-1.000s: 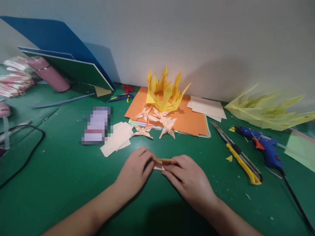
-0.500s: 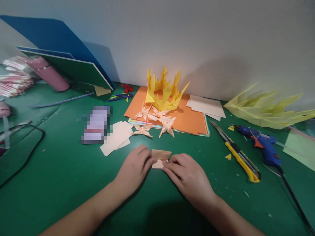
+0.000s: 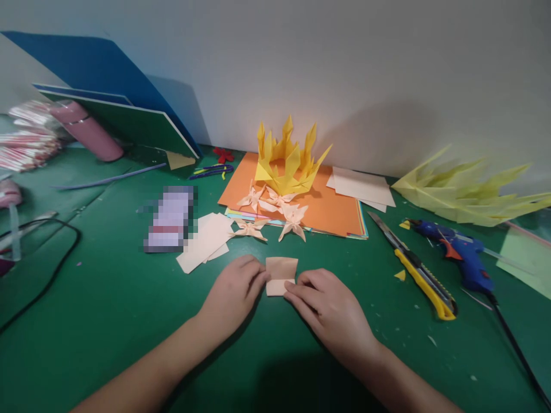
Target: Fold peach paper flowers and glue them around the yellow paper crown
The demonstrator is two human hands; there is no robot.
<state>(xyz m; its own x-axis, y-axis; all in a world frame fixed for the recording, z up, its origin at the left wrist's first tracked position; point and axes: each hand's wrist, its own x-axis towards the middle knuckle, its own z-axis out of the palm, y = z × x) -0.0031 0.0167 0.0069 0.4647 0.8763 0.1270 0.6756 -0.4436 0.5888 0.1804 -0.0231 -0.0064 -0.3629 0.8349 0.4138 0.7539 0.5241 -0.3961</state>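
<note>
Between my hands on the green table lies a small piece of peach paper (image 3: 282, 268), creased across its middle, with the far half tilted up. My left hand (image 3: 235, 292) has its thumb and fingers drawn together at the paper's left edge. At the lower right of the sheet, my right hand (image 3: 331, 301) pinches it with closed fingertips, which cover that corner. Just beyond the paper are several folded peach paper flowers (image 3: 293, 222). Loose peach paper strips (image 3: 205, 244) lie to the left of them.
A yellow paper crown (image 3: 286, 169) stands on orange sheets (image 3: 340, 209). To the right lie a utility knife (image 3: 424, 281), a blue glue gun (image 3: 467, 252) and a pale yellow folded piece (image 3: 469, 189). A blurred phone (image 3: 170, 218), pink bottle (image 3: 88, 132) and black cable (image 3: 64, 269) are left.
The paper's far half has opened further back, showing more of its inner face. My left fingertips have drawn slightly left off the paper's near half; my right hand has stayed put.
</note>
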